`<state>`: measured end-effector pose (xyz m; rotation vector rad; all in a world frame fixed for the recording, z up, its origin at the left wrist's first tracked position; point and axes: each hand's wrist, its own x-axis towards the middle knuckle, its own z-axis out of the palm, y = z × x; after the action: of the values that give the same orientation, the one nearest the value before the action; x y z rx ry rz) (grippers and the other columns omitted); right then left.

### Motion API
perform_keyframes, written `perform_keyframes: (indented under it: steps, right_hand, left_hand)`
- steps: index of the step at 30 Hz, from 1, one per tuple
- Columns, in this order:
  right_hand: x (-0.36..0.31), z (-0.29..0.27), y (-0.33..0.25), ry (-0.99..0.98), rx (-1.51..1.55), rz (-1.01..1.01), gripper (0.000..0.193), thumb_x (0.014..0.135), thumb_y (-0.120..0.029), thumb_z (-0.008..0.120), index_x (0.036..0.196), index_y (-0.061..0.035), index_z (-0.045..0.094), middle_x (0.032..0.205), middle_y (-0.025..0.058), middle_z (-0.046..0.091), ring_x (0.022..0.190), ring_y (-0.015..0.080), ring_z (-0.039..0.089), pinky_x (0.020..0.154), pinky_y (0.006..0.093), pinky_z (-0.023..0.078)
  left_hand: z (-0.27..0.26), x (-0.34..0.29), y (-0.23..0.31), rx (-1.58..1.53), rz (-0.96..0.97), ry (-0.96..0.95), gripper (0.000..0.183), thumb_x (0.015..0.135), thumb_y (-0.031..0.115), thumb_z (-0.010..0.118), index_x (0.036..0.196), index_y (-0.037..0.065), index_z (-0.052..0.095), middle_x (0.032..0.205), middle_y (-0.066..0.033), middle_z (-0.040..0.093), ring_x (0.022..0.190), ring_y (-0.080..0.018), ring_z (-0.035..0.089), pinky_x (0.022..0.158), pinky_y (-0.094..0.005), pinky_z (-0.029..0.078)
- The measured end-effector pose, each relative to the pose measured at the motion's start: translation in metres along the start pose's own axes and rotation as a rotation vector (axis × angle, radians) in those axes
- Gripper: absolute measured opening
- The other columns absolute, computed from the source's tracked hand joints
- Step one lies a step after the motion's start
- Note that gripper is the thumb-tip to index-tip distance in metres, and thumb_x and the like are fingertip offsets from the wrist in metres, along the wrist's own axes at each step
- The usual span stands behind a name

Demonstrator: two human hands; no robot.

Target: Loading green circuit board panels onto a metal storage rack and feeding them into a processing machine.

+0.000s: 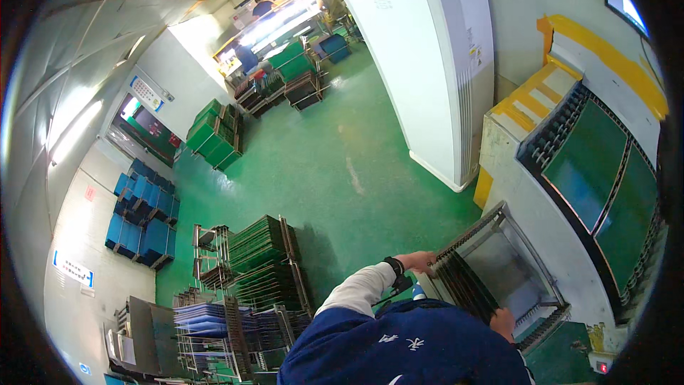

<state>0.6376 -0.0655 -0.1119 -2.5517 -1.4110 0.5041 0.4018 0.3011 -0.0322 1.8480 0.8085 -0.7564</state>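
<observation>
My left hand (419,262), with a dark band on the wrist, is at the far-left end of a row of thin dark panels (464,285). My right hand (503,322) closes on the near-right end of the same panels, its fingers partly hidden. The panels stand on edge, close together, in the left part of a metal rack (552,281) with toothed rails. Beyond the panels, the rack's grey inner base shows. My left hand's fingers curl at the panel ends.
To the right, a machine (499,142) carries two green boards (588,164) on a roller conveyor. A tall white cabinet (420,64) stands ahead. Racks of green panels (260,242) and blue panels (203,321) are at left. People (246,57) sit at a lit bench far off.
</observation>
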Motion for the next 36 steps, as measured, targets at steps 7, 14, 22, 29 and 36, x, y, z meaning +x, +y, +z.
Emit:
perform_keyframes:
  steps: [7,14,22,29,36]
  right_hand:
    - [0.005,0.008,0.0,-0.053,0.009,-0.02,0.015,0.077,-0.021,0.063,0.081,-0.0067,0.068,0.091,0.0177,0.063,0.084,0.038,0.063,0.073,0.0481,0.052]
    - [0.006,0.006,0.002,-0.085,-0.013,-0.01,0.016,0.078,-0.021,0.063,0.082,-0.0067,0.068,0.092,0.0176,0.064,0.085,0.0373,0.063,0.074,0.0488,0.052]
    - [0.005,-0.006,-0.009,-0.09,0.033,0.055,0.017,0.079,-0.022,0.062,0.08,-0.0053,0.067,0.092,0.0187,0.064,0.087,0.0384,0.063,0.076,0.0486,0.052]
    - [0.001,-0.007,-0.011,0.005,0.085,-0.002,0.014,0.077,-0.019,0.062,0.077,-0.0055,0.065,0.087,0.0173,0.061,0.082,0.0382,0.061,0.071,0.0499,0.05]
    - [0.001,-0.008,-0.011,-0.019,0.065,-0.009,0.011,0.075,-0.017,0.063,0.074,-0.0053,0.063,0.086,0.0173,0.06,0.082,0.0384,0.06,0.071,0.0485,0.049]
  left_hand:
    - [0.026,0.037,-0.057,0.086,0.376,0.304,0.086,0.069,0.027,0.079,0.141,0.007,0.035,0.135,-0.0138,0.051,0.088,-0.0235,0.064,0.068,-0.0351,0.054]
    - [0.005,-0.005,-0.008,-0.124,0.094,0.099,0.082,0.072,0.025,0.078,0.141,0.008,0.037,0.133,-0.0134,0.053,0.082,-0.0243,0.065,0.065,-0.0346,0.055]
    - [0.008,-0.002,-0.015,-0.153,0.108,0.133,0.075,0.072,0.026,0.08,0.133,0.013,0.038,0.087,-0.0107,0.064,0.071,-0.0202,0.063,0.06,-0.0359,0.05]
    - [0.015,0.008,-0.027,-0.237,0.17,0.152,0.073,0.073,0.023,0.08,0.133,0.012,0.038,0.088,-0.0106,0.064,0.071,-0.021,0.063,0.061,-0.0365,0.051]
    - [0.013,0.003,-0.022,-0.236,0.136,0.132,0.075,0.074,0.02,0.079,0.135,0.011,0.037,0.102,-0.0122,0.065,0.072,-0.0209,0.063,0.062,-0.0349,0.051]
